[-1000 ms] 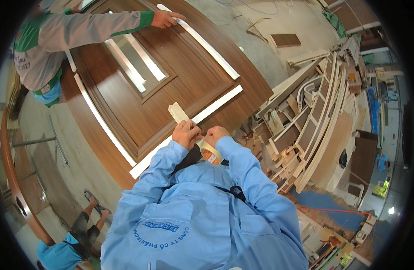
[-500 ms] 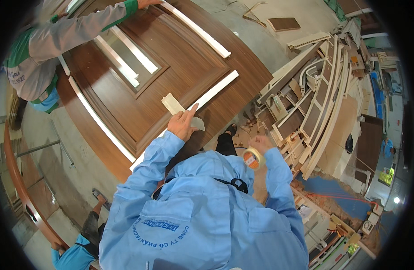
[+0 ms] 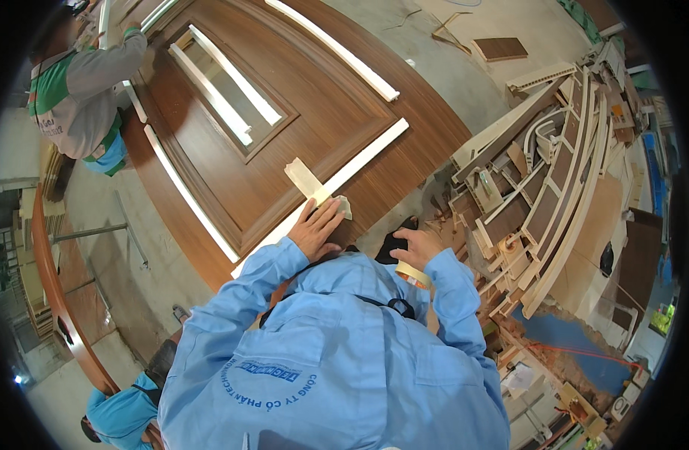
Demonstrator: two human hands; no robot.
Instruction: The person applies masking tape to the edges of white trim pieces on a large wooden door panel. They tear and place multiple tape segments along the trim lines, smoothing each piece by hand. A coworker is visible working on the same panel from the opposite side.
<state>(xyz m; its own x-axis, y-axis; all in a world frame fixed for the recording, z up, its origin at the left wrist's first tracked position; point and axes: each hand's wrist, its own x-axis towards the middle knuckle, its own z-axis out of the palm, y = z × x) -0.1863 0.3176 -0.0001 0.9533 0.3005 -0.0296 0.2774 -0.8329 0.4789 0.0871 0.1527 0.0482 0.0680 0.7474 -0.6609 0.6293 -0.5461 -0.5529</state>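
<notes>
A brown wooden door panel (image 3: pixel 272 199) lies in front of me, with a white strip (image 3: pixel 367 156) along its near edge. Across that strip runs a piece of cream masking tape (image 3: pixel 303 178), its far end reaching onto the brown surface. My left hand (image 3: pixel 320 231) lies over the strip and the near part of the tape, fingers stretched out and holding nothing. Off the near edge, to the right, my right hand (image 3: pixel 419 249) grips a roll of masking tape (image 3: pixel 413 275). The roll hangs below the fingers, partly hidden by the hand.
More white strips (image 3: pixel 187 191) line the panel's sides and its glass opening (image 3: pixel 236 97). A co-worker (image 3: pixel 82 94) stands at the far left side. Frame offcuts (image 3: pixel 536 187) are piled to the right. Another person in blue (image 3: pixel 127 409) is at lower left, beside a long brown board (image 3: pixel 56 300).
My right hand has come up toward the panel with the tape roll. My left hand has flattened over the strip and tape. The co-worker's outstretched arm has drawn back from the panel's far side.
</notes>
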